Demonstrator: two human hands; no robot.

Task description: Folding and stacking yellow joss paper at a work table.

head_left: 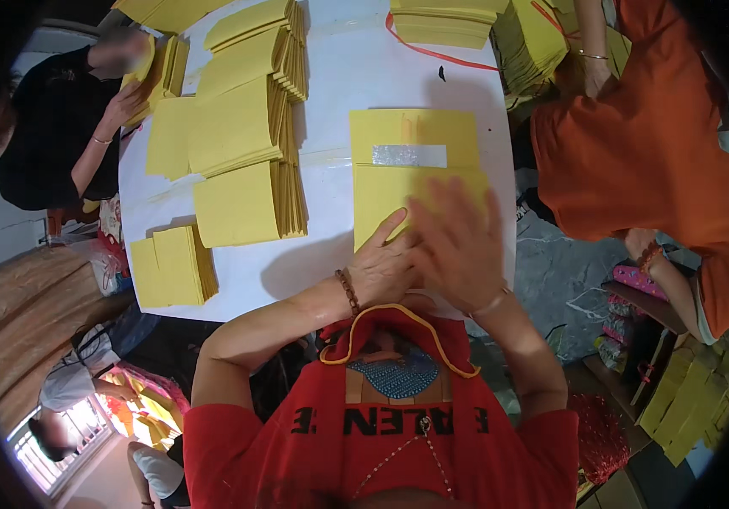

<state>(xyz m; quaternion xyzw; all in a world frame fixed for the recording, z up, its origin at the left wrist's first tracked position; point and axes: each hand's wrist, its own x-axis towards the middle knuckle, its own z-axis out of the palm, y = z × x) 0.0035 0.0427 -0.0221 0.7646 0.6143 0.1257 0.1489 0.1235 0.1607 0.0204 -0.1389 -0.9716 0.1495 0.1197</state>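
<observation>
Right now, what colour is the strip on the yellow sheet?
Mostly silver strip, white right end; clearest in head view.

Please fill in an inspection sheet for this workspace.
Surface: white table, with yellow stacks mostly on the left.
Job's things: yellow paper piece at the near right, a silvery strip across it.
Clutter: red ribbon and small dark scrap toward the far right.
Grippers: left hand on the paper; right hand open over it, blurred, contact unclear.
Cables: nothing seen on the table.
Surroundings: person in orange at right, person in black at left.
</observation>
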